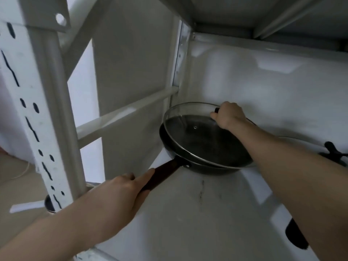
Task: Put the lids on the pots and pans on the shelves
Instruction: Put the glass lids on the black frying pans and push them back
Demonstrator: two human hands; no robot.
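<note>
A black frying pan [205, 169] with a dark brown handle [162, 177] sits at the back left of a white shelf [178, 213]. My left hand [122, 193] grips the end of that handle. A glass lid [190, 132] with a metal rim rests tilted over the pan, its far edge raised. My right hand [228, 114] holds the lid's black knob from above.
A white slotted upright post [37, 113] stands at the left, with a crossbar [122, 115] behind it. Another glass lid with a black knob [333, 149] lies to the right behind my forearm. A dark handle [295, 236] shows at the lower right. The shelf above hangs low.
</note>
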